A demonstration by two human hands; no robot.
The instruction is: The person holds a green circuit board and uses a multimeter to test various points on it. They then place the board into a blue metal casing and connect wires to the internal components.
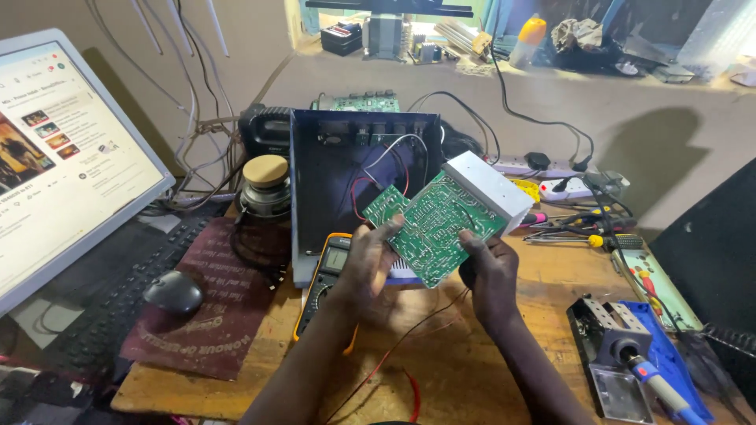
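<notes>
Between my two hands, above the wooden bench (441, 370), I hold a green circuit board (429, 228) with its solder side turned up toward me. My left hand (364, 264) is closed on the board's lower left edge, thumb on top and fingers curled beneath. From that hand the board runs up and to the right, its long axis slanting from lower left toward the upper right, where a pale metal heat sink (488, 189) is fixed along its far edge. My right hand (490, 271) grips the lower right edge, thumb pressed on the face. Both hands touch the board, so neither is nearer; the left sits a little higher up the edge.

The board is a tilted rectangle, covered in pale traces and solder joints. Thin red and white wires (386, 161) lead from it back into the open dark metal chassis (331, 189) just behind. Under my left wrist lies a yellow-edged multimeter (324, 275), partly hidden. Far left are a monitor (63, 157), a keyboard (118, 299) and a mouse (173, 293); at the right, a blue soldering iron (654, 374) rests in its stand.
</notes>
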